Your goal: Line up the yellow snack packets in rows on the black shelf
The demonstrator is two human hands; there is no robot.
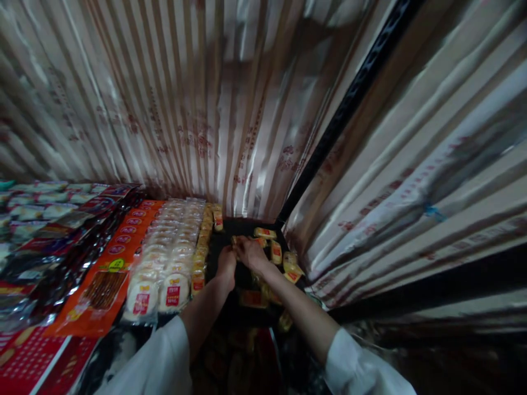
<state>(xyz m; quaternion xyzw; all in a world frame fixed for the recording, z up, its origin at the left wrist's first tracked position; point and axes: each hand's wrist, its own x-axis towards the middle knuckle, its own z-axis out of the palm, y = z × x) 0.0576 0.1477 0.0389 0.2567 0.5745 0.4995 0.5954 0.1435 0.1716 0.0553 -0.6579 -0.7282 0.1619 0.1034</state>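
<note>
My left hand and my right hand meet over the dark shelf surface, fingers closed together. Between their fingertips is a small yellow-wrapped snack packet, mostly covered by the fingers. To the right of my right hand lie loose packets of the same sort, one lying flat and another with a red-orange label. Under my right forearm more of them show, among them a dim packet. Left of my left hand runs a neat row of yellow packets.
Clear-wrapped round white crackers stand in two rows, beside orange bags of stick snacks. Dark shiny packets lie farther left. Printed plastic sheeting hangs behind, with a black perforated post at the corner.
</note>
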